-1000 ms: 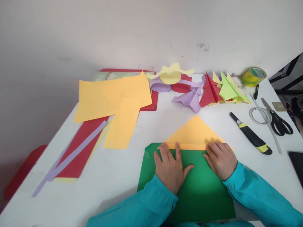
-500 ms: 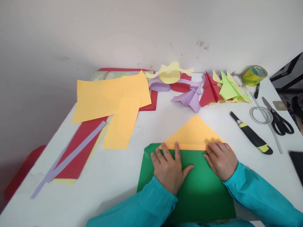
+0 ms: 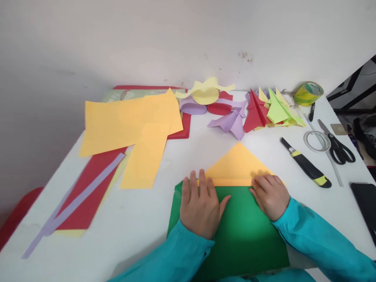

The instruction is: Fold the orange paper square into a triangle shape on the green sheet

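An orange paper (image 3: pixel 239 164) is folded into a triangle, point away from me, with a narrow folded strip along its near edge. It lies over the far edge of a green sheet or mat (image 3: pixel 243 231). My left hand (image 3: pixel 201 207) is flat, fingers stretched forward and thumb out, its fingertips over the triangle's left corner. At the right end of the fold, my right hand (image 3: pixel 270 196) has its fingers curled and thumb tucked in, pinching the paper's edge. Part of the right corner is hidden beneath it.
Folded paper planes (image 3: pixel 258 111) and curled paper pieces (image 3: pixel 205 96) stand along the wall. Orange sheets (image 3: pixel 129 125) and a red sheet (image 3: pixel 88 192) lie left. At right are a utility knife (image 3: pixel 307 164), scissors (image 3: pixel 337 147), a tape roll (image 3: pixel 317 141) and yellow tape (image 3: pixel 308 94).
My left hand has slid slightly left and forward, its fingers straighter and closer together. My right hand stays at the fold's right end. The camera view has shifted a little to the right.
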### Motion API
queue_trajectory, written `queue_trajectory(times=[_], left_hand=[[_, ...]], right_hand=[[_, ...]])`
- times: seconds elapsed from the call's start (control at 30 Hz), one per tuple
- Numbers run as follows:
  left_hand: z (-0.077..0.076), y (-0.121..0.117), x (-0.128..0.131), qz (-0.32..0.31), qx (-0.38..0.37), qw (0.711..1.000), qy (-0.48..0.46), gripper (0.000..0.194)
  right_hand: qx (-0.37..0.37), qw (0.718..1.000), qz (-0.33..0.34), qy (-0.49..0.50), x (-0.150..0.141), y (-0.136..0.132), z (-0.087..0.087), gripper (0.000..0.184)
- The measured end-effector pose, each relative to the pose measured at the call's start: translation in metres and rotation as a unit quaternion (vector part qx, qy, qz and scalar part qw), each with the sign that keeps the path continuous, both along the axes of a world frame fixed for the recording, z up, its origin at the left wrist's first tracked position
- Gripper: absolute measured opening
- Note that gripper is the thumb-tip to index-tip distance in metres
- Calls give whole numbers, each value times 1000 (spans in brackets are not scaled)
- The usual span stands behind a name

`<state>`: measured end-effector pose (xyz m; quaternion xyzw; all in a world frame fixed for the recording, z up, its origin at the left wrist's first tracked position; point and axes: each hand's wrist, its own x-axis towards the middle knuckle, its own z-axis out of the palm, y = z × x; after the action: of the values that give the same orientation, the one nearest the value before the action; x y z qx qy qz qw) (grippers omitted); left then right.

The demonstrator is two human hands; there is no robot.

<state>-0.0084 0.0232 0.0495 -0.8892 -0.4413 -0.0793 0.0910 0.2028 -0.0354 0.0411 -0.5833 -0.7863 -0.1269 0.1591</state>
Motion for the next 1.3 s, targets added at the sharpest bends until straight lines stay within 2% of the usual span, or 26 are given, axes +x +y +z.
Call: queue_trajectory(times=[0.07,0.2,0.27,0.5,0.7,0.9,1.03,1.2,1.3], left_hand=[[-2,1,4,-30,3,999,-14,57],[-15,-3,12,-172,-34,984,-26,53],[-20,-7,15,-201,-50,978,-29,56],[-25,-18,16,-138,-93,986,-14,59],[-26,-18,16,-139,-105,985,-16,60],[-21,-17,16,-144,-103,984,-9,53],[-18,-18,16,-147,-92,985,-10,51],[-16,-24,18,-121,-88,989,-12,49],[-15,-26,19,-111,-86,990,-15,48]], right_hand=[[5,1000,2,9,1,1,0,15],[4,1000,-1,13,2,2,1,15],[3,1000,-3,13,0,2,2,16],[-23,996,-66,-45,-10,-7,4,25],[-42,989,-90,-113,-12,-19,0,30],[-15,991,-85,-103,-10,-17,-2,23],[-38,990,-76,-112,-9,-13,-2,30],[-43,993,-56,-98,-8,-10,-5,32],[-46,991,-74,-101,-10,-10,-5,30]])
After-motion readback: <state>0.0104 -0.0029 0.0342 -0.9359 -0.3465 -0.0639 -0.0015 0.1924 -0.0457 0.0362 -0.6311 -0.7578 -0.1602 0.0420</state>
